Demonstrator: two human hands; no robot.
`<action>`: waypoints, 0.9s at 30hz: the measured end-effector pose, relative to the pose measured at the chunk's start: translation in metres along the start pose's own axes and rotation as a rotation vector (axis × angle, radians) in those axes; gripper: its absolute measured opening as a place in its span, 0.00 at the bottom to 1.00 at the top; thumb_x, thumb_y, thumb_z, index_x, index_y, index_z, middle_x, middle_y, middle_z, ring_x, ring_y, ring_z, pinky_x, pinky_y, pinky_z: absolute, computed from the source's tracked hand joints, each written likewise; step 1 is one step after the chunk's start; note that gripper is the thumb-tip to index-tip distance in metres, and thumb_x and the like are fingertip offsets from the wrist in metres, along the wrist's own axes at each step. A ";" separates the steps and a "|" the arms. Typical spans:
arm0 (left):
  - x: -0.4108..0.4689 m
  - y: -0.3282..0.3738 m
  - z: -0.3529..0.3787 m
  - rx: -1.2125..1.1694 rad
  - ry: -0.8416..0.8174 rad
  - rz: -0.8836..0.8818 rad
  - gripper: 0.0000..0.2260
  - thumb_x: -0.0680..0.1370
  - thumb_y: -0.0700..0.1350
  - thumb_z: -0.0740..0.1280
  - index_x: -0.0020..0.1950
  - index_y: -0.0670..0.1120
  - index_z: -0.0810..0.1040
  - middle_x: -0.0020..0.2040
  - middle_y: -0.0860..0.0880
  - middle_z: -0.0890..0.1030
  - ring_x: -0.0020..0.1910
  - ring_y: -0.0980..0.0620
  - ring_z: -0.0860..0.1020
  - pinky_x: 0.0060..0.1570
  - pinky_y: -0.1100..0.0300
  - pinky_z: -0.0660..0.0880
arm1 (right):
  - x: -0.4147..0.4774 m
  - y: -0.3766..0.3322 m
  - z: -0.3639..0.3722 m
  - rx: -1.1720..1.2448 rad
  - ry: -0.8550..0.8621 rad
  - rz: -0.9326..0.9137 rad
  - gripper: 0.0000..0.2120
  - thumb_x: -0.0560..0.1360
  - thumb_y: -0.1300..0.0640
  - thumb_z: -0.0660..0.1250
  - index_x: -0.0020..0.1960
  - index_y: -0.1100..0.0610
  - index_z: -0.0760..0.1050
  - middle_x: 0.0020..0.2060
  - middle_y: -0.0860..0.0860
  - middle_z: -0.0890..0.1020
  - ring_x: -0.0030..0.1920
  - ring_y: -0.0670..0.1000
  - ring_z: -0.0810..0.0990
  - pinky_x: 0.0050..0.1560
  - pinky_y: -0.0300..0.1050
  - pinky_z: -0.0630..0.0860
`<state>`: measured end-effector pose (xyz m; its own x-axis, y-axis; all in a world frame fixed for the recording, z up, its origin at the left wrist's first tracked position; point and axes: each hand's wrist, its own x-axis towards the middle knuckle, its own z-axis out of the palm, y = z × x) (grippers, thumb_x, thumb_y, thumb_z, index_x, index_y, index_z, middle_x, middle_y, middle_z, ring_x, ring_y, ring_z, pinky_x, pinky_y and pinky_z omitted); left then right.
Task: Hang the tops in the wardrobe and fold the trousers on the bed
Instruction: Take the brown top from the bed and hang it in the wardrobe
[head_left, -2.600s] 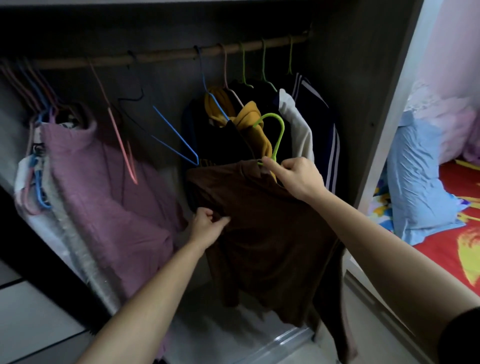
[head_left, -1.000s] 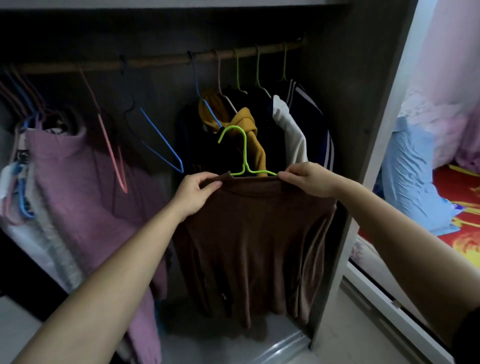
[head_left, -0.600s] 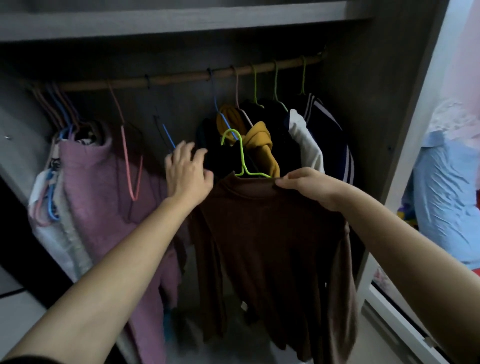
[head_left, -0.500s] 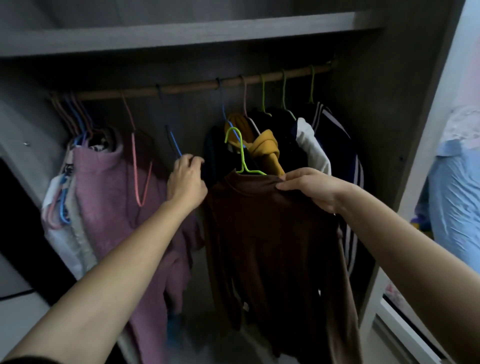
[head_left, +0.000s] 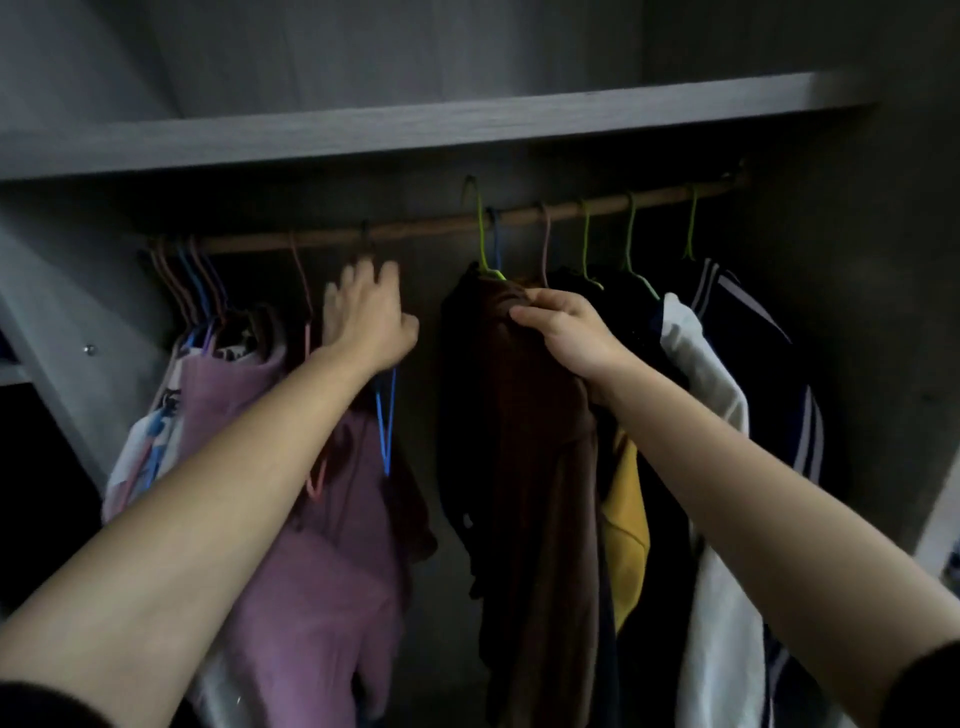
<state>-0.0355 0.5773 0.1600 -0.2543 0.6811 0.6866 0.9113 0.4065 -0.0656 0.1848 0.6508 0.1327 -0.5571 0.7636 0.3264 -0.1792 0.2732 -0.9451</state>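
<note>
1 brown top (head_left: 535, 493) hangs below pinching right hand (head_left: 566, 332).

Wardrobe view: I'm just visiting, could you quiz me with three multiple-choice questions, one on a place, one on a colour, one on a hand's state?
1. Where is the brown top? A between the purple top and the yellow top; B left of the purple top; C on the shelf.
2. Its hanger is: A pink; B green; C black.
3. The right hand: A hangs empty; B grips the rail; C pinches the brown top.
Answers: A, purple to its left, yellow to its right; B, a green hook rises from its collar; C, fingers pinch its shoulder.
</note>
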 end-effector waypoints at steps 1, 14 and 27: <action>0.015 -0.005 0.001 0.000 -0.004 -0.011 0.32 0.72 0.51 0.68 0.73 0.42 0.64 0.72 0.36 0.65 0.71 0.35 0.63 0.66 0.41 0.66 | 0.009 0.000 0.005 -0.012 0.016 -0.006 0.07 0.80 0.62 0.65 0.53 0.57 0.81 0.43 0.53 0.86 0.43 0.51 0.85 0.44 0.43 0.80; 0.057 -0.035 0.063 -0.040 0.145 0.096 0.50 0.65 0.55 0.73 0.80 0.44 0.50 0.80 0.43 0.50 0.79 0.41 0.48 0.71 0.33 0.46 | 0.051 0.071 0.057 -0.421 0.226 0.007 0.12 0.80 0.57 0.65 0.63 0.55 0.78 0.55 0.54 0.83 0.56 0.52 0.81 0.59 0.49 0.76; 0.024 -0.024 0.026 -0.300 -0.002 0.016 0.34 0.75 0.52 0.66 0.77 0.42 0.59 0.80 0.42 0.51 0.77 0.37 0.55 0.66 0.38 0.67 | -0.050 0.036 0.013 -1.017 0.429 -0.113 0.09 0.77 0.48 0.67 0.54 0.49 0.82 0.46 0.48 0.85 0.50 0.52 0.82 0.51 0.50 0.78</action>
<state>-0.0722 0.5996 0.1596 -0.2390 0.6873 0.6859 0.9702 0.1976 0.1401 0.1958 0.6153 0.0826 -0.2174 0.7897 0.5738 0.6475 0.5565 -0.5206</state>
